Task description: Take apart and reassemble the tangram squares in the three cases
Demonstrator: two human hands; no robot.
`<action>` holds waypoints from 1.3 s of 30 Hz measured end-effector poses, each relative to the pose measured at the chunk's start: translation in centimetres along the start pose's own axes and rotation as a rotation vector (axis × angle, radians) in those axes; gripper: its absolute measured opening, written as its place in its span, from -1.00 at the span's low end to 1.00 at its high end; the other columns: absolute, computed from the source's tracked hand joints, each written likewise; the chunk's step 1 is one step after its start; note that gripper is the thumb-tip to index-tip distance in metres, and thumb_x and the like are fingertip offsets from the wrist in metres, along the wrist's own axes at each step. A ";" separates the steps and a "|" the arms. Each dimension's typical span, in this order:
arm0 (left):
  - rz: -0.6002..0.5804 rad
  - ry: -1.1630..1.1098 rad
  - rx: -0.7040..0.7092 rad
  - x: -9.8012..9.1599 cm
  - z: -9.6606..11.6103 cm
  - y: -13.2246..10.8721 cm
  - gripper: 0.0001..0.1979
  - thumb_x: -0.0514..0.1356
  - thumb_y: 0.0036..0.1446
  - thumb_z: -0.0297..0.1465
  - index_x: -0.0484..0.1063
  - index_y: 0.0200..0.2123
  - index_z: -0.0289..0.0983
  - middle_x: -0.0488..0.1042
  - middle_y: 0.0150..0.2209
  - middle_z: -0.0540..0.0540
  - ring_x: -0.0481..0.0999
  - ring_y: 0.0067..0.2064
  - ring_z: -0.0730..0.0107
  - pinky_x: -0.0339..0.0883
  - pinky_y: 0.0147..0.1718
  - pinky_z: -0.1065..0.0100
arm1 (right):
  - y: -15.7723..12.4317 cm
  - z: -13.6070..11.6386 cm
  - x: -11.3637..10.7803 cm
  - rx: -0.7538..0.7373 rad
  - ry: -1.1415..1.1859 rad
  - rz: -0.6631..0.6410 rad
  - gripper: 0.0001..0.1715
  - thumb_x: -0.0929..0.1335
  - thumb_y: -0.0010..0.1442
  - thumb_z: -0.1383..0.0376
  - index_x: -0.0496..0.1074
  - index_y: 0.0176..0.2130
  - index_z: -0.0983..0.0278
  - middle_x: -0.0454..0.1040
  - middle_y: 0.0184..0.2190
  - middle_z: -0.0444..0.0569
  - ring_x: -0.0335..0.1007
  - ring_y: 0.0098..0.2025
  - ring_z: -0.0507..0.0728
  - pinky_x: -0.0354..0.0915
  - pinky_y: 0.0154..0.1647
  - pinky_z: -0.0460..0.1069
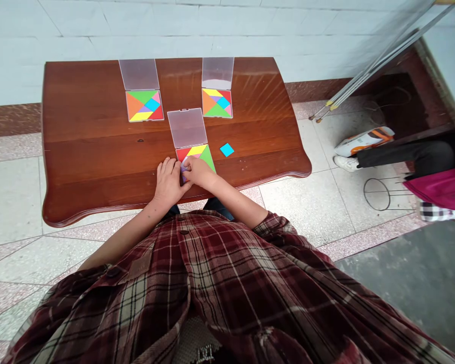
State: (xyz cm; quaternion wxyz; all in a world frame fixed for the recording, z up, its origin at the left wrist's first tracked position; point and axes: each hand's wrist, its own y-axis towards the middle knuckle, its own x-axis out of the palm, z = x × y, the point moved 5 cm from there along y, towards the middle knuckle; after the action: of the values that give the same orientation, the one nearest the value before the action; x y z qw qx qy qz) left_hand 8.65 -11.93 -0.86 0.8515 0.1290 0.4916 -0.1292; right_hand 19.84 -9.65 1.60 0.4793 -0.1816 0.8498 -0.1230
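Note:
My right hand (199, 172) pinches a small lilac tangram piece (184, 172) at the near edge of a colourful tangram tray (197, 154). My left hand (169, 182) sits close beside it, fingers curled against the piece and tray edge; I cannot tell whether they grip it. The tray's red, yellow and green pieces show, its lower part hidden by my fingers. A clear plastic lid (187, 128) stands open behind it. A loose cyan square piece (226, 149) lies on the table to the right.
Two more filled tangram trays (144, 105) (217, 103) with open lids lie at the far side of the wooden table (98, 141). To the right, on the floor, are a seated person's leg and white shoe (364, 144), a magenta cloth (440, 187) and metal poles (379, 55).

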 end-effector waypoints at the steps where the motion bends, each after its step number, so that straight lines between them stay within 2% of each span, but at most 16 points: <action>1: -0.002 0.000 -0.001 0.0 0.0 0.0 -0.37 0.23 0.07 -0.20 0.29 0.18 -0.33 0.31 0.26 -0.37 0.14 0.39 -0.22 -0.04 0.37 -0.19 | 0.1 0.0 0.1 -0.016 0.015 -0.010 -0.77 0.31 0.16 0.46 0.47 -0.16 0.33 0.56 -0.24 -0.02 0.41 -0.25 0.09 0.23 -0.23 -0.06; 3: -0.001 0.000 -0.002 0.0 0.0 0.0 -0.38 0.23 0.08 -0.20 0.29 0.18 -0.33 0.31 0.26 -0.37 0.15 0.39 -0.22 -0.03 0.36 -0.19 | 0.2 0.1 0.3 -0.053 0.064 -0.015 -0.86 0.30 0.16 0.45 0.46 -0.28 0.31 0.53 -0.31 -0.06 0.36 -0.30 0.06 0.20 -0.26 -0.07; 6: 0.014 0.005 0.006 -0.1 0.0 0.0 -0.37 0.22 0.11 -0.14 0.28 0.18 -0.33 0.33 0.25 -0.37 0.17 0.38 -0.21 -0.01 0.35 -0.19 | 0.2 1.4 -0.4 -0.058 0.216 0.075 -0.93 0.32 0.16 0.42 0.42 -0.32 0.31 0.50 -0.35 -0.09 0.34 -0.33 0.03 0.21 -0.24 -0.08; 8: 0.028 0.010 0.016 0.0 0.0 0.0 -0.35 0.22 0.11 -0.09 0.26 0.19 -0.32 0.32 0.25 -0.37 0.18 0.37 -0.22 0.00 0.34 -0.20 | 0.0 3.6 -1.7 -0.032 0.325 0.186 -0.96 0.34 0.15 0.39 0.40 -0.31 0.31 0.49 -0.36 -0.10 0.35 -0.32 0.03 0.23 -0.21 -0.08; 11: 0.029 0.018 0.023 0.0 -0.1 0.0 -0.35 0.23 0.11 -0.08 0.27 0.18 -0.31 0.32 0.24 -0.38 0.18 0.36 -0.24 -0.01 0.34 -0.21 | -0.6 8.4 -4.2 0.069 0.422 0.359 -0.94 0.32 0.19 0.33 0.38 -0.32 0.29 0.48 -0.42 -0.12 0.37 -0.35 0.03 0.26 -0.22 -0.05; 14: 0.024 0.016 0.027 -0.1 0.1 0.0 -0.38 0.24 0.11 -0.09 0.28 0.15 -0.29 0.33 0.23 -0.37 0.18 0.36 -0.24 0.01 0.34 -0.20 | -1.5 13.1 -6.4 0.175 0.369 0.529 -0.93 0.32 0.21 0.31 0.37 -0.33 0.28 0.47 -0.42 -0.11 0.37 -0.36 0.05 0.26 -0.20 -0.03; 16: 0.026 0.017 0.028 -0.2 0.2 0.0 -0.40 0.24 0.10 -0.10 0.29 0.13 -0.29 0.34 0.21 -0.36 0.19 0.35 -0.24 0.03 0.33 -0.20 | -1.8 14.9 -7.1 0.205 0.296 0.535 -0.90 0.33 0.22 0.29 0.39 -0.34 0.28 0.47 -0.42 -0.08 0.37 -0.35 0.07 0.27 -0.18 -0.01; 18: 0.030 0.020 0.028 -0.3 0.2 0.0 -0.41 0.25 0.10 -0.10 0.30 0.12 -0.29 0.35 0.20 -0.35 0.20 0.34 -0.24 0.04 0.33 -0.19 | -2.0 15.6 -7.3 0.219 0.199 0.516 -0.88 0.35 0.22 0.27 0.42 -0.31 0.29 0.50 -0.37 -0.02 0.39 -0.30 0.11 0.28 -0.14 0.02; 20: 0.031 0.019 0.028 -0.3 0.2 0.0 -0.42 0.25 0.10 -0.10 0.30 0.11 -0.28 0.35 0.20 -0.34 0.20 0.34 -0.24 0.04 0.33 -0.20 | -2.2 15.0 -7.4 0.226 0.089 0.543 -0.85 0.35 0.22 0.27 0.45 -0.23 0.31 0.52 -0.23 0.09 0.42 -0.21 0.16 0.29 -0.09 0.06; 23: 0.028 0.020 0.031 -0.3 0.2 0.0 -0.42 0.24 0.11 -0.11 0.30 0.12 -0.27 0.35 0.20 -0.34 0.20 0.34 -0.24 0.03 0.33 -0.20 | -1.9 12.2 -7.0 0.169 -0.027 0.583 -0.75 0.31 0.25 0.31 0.45 -0.07 0.32 0.48 -0.03 0.17 0.41 -0.05 0.22 0.29 -0.02 0.09; 25: 0.028 0.027 0.029 -0.2 0.2 0.0 -0.41 0.24 0.11 -0.10 0.30 0.13 -0.29 0.34 0.20 -0.35 0.20 0.34 -0.24 0.03 0.33 -0.19 | -1.0 9.4 -6.1 0.057 -0.056 0.498 -0.72 0.30 0.28 0.31 0.44 -0.03 0.31 0.47 -0.03 0.14 0.40 -0.02 0.21 0.29 0.01 0.07; 27: 0.025 0.031 0.022 -0.2 0.2 0.0 -0.39 0.24 0.11 -0.10 0.30 0.14 -0.31 0.34 0.21 -0.36 0.19 0.35 -0.25 0.02 0.33 -0.19 | 0.1 6.7 -4.9 -0.053 -0.084 0.360 -0.71 0.32 0.28 0.30 0.44 -0.01 0.32 0.48 -0.03 0.11 0.41 -0.03 0.19 0.29 0.02 0.05; 30: 0.015 0.022 0.018 -0.2 0.2 0.0 -0.37 0.23 0.12 -0.09 0.29 0.16 -0.33 0.32 0.23 -0.38 0.18 0.36 -0.25 0.00 0.34 -0.19 | 1.6 3.9 -4.0 -0.096 -0.177 0.246 -0.63 0.36 0.26 0.28 0.42 0.05 0.33 0.44 0.04 0.13 0.39 0.03 0.23 0.29 0.04 0.08; 34: 0.016 0.007 0.020 0.0 0.2 0.0 -0.36 0.21 0.13 -0.06 0.28 0.16 -0.33 0.30 0.25 -0.38 0.18 0.36 -0.25 -0.02 0.35 -0.20 | 2.3 2.3 -4.1 -0.055 -0.334 0.137 -0.53 0.40 0.24 0.26 0.40 0.11 0.36 0.38 0.10 0.19 0.37 0.08 0.28 0.29 0.02 0.10; 39: 0.022 0.002 0.028 0.2 0.1 -0.1 -0.36 0.22 0.12 -0.08 0.30 0.17 -0.34 0.31 0.24 -0.38 0.17 0.36 -0.25 -0.03 0.35 -0.21 | 2.2 1.5 -4.1 -0.104 -0.496 0.117 -0.59 0.30 0.31 0.28 0.41 0.09 0.42 0.44 0.05 0.27 0.37 0.08 0.32 0.25 0.04 0.12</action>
State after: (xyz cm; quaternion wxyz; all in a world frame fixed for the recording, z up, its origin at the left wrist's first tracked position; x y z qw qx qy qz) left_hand 8.79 -12.06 -0.98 0.8505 0.1466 0.4890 -0.1268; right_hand 22.69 -5.95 3.13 0.6691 -0.1813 0.7207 -0.0030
